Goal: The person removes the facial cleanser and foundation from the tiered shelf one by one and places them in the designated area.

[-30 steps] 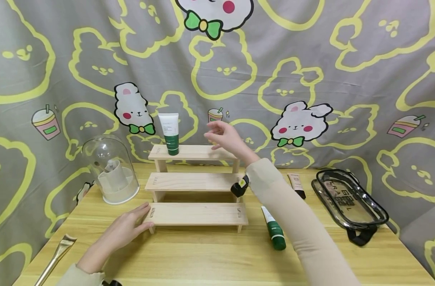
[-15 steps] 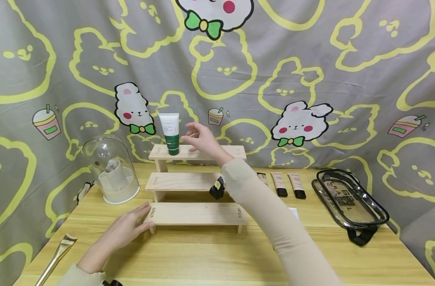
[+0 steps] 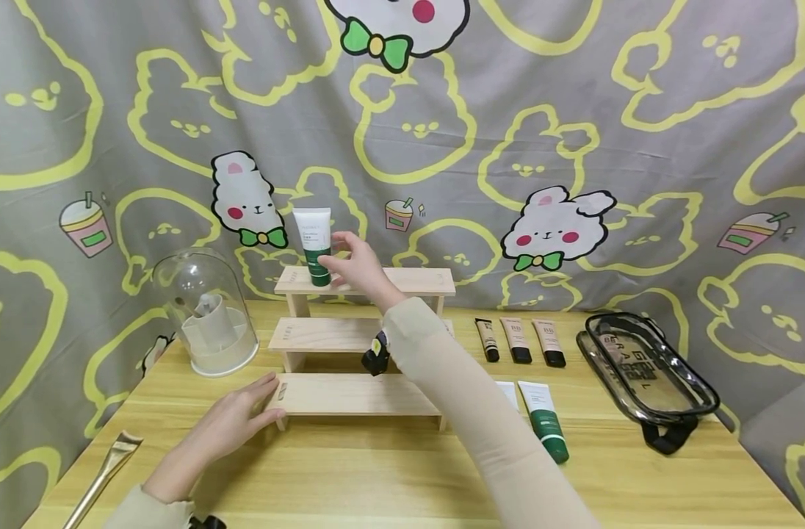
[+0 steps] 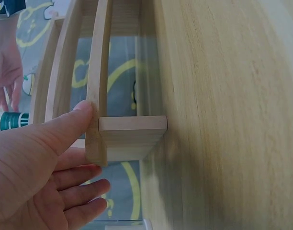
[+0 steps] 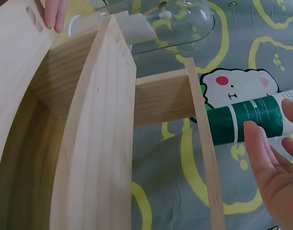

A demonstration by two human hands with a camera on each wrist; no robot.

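A three-step wooden display stand [image 3: 349, 394] stands on the table in the head view. My left hand [image 3: 233, 415] holds the left end of its lowest step, thumb at the front edge and fingers toward the back, as the left wrist view [image 4: 65, 167] also shows. A white and green squeeze tube [image 3: 314, 234] stands upright, cap down, at the left of the top step. My right hand [image 3: 358, 266] is right at this tube, its thumb overlapping the green lower part and its other fingers at the right side. In the right wrist view the thumb [image 5: 256, 143] and fingers stay spread apart.
Two more green and white tubes [image 3: 544, 422] lie right of the stand, one partly behind my right sleeve. Several small beige tubes [image 3: 516, 340] lie behind them. A clear pouch [image 3: 650, 367] is at far right, a glass dome [image 3: 204, 308] at left, a gold tool [image 3: 105, 474] at front left.
My right hand has moved left and slightly down along the top step to the upright tube, uncovering the small tubes at right. My left hand has stayed on the lowest step.
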